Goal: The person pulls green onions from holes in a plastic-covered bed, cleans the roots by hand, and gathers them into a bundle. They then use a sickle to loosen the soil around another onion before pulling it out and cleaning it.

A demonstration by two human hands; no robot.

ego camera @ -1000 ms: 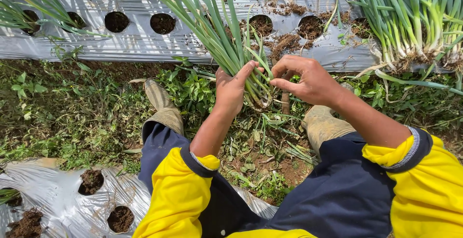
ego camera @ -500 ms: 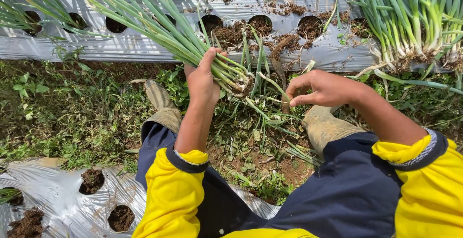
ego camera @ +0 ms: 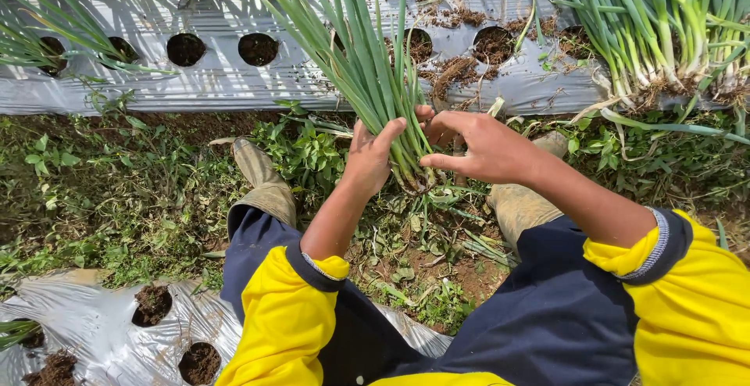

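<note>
The left hand [ego camera: 373, 151] was clenched around the lower stalks of a bunch of green onions [ego camera: 367, 66], held off the ground in front of the person's knees. The bunch stood close to upright, its long axis running from the root end [ego camera: 412, 176], just below and to the right of that hand, up and slightly leftward to the leaf tips beyond the top of the view. The right hand [ego camera: 480, 148] was just beside the bunch on its right, fingers curled and pinched against the stalks near the base; whether it gripped a single outer leaf or only pressed on the bundle could not be made out, as the stalks covered the fingertips. The left hand carried the bunch; the right was the nearer to the root end. Behind lay a silver plastic mulch sheet [ego camera: 234, 81] with round planting holes, and a heap of pulled green onions [ego camera: 664, 34] rested on it at upper right, well apart. Two muddy boots [ego camera: 262, 179] stood among weeds below.
</note>
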